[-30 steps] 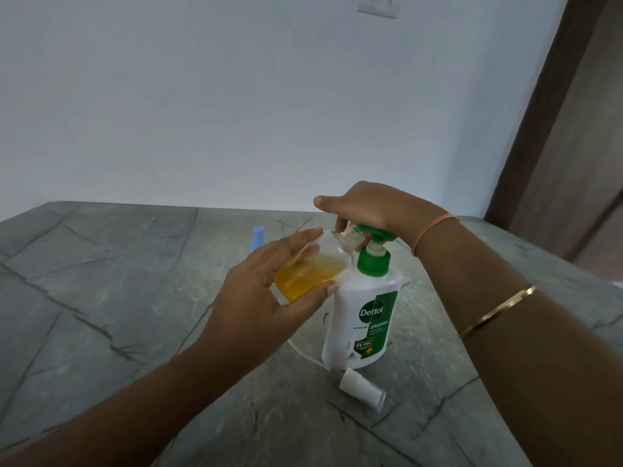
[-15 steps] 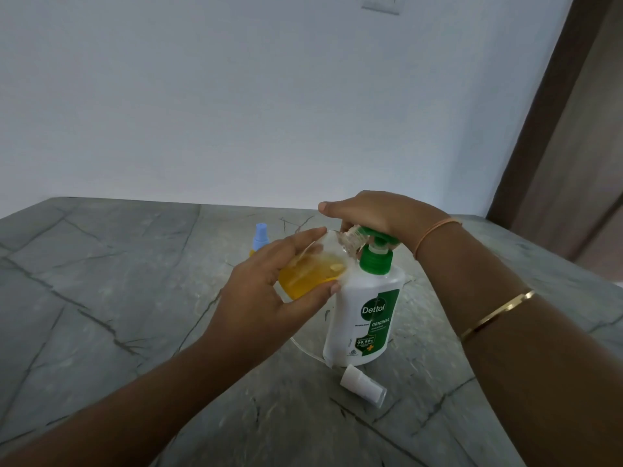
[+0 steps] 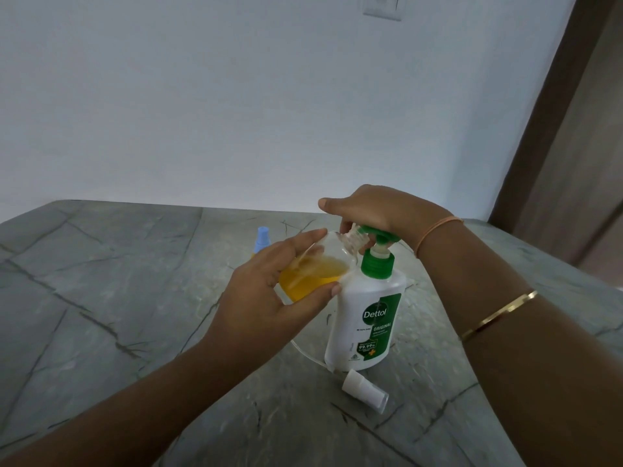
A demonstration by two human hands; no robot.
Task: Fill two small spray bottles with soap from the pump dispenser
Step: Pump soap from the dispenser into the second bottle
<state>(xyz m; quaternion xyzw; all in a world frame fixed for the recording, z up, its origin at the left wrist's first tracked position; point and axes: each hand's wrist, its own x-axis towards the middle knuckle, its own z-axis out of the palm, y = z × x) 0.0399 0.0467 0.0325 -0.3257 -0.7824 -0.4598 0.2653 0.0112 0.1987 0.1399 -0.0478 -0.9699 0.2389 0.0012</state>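
A white Dettol pump dispenser (image 3: pixel 367 318) with a green pump head stands on the grey stone table (image 3: pixel 101 298). My right hand (image 3: pixel 374 210) rests on top of the pump head. My left hand (image 3: pixel 269 294) grips a small clear spray bottle (image 3: pixel 317 274), tilted with its open neck at the pump spout. Orange-yellow soap fills its lower part. A second small bottle with a light blue spray cap (image 3: pixel 262 239) stands behind my left hand, mostly hidden. A white spray cap (image 3: pixel 364 390) with its thin dip tube lies on the table in front of the dispenser.
A white wall runs along the table's far edge, with a switch plate (image 3: pixel 382 6) high up. A brown door frame (image 3: pixel 546 123) stands at the right. Bangles circle my right forearm.
The green pump head has risen, so its white stem now shows above the collar. My right hand rose with it. The tilted bottle stays at the spout.
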